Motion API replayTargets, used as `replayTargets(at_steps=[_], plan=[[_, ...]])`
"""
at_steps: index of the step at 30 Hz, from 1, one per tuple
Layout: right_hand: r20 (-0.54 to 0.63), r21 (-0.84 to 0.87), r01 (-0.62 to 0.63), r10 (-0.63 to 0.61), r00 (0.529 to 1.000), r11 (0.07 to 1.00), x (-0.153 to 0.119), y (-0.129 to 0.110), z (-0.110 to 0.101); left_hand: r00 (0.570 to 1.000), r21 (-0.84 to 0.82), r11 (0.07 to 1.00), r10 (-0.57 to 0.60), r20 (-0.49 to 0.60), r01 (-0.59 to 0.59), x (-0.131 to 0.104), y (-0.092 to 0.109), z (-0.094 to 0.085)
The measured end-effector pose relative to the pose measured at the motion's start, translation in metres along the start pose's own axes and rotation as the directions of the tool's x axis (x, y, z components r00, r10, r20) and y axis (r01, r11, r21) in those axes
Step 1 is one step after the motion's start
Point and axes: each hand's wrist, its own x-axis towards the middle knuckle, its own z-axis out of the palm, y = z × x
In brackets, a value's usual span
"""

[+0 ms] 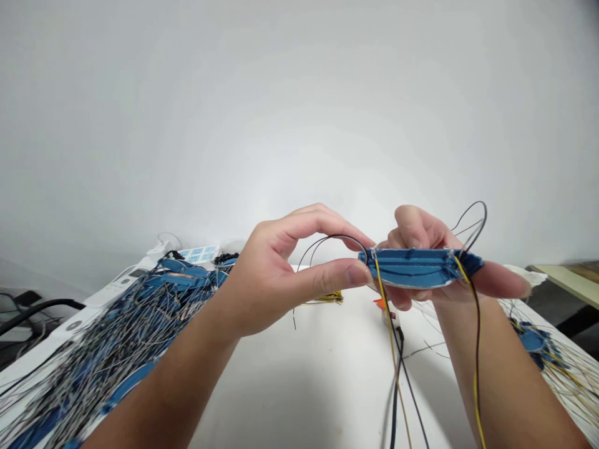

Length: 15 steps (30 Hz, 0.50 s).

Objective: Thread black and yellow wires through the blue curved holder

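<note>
A long blue plastic part [414, 267] with wires soldered or glued at both ends is held up above the table. My right hand [425, 240] grips it from behind, its index finger stretched along the underside past the right end. My left hand [299, 268] pinches the part's left end between thumb and fingertips. Yellow and black wires [390, 337] hang down from the left end, and another yellow-and-black pair [476, 349] hangs from the right. Thin black wires [334, 236] loop over my left thumb, with a further loop above the right end.
A large heap of wired blue parts [140, 330] covers the table's left side, beside a power strip [199, 254]. More wired parts [538, 343] lie at the right. Behind my hands are cut yellow wires [332, 297] and a tool with a black cable [395, 324] on the white table [281, 386].
</note>
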Motion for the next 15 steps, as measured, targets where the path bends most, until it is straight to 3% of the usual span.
replayTargets(at_steps=[6,15], plan=[[-0.041,-0.019,-0.015,0.014,0.999,1.000,-0.0010,-0.0013,0.0019,1.000,-0.012,1.000,-0.004,-0.004,0.004,0.0002,-0.0016,-0.0003],[0.040,-0.003,0.003,-0.003,0.999,1.000,-0.0004,-0.0014,-0.0007,1.000,-0.020,1.000,-0.011,-0.008,0.011,-0.0003,-0.0017,0.0007]])
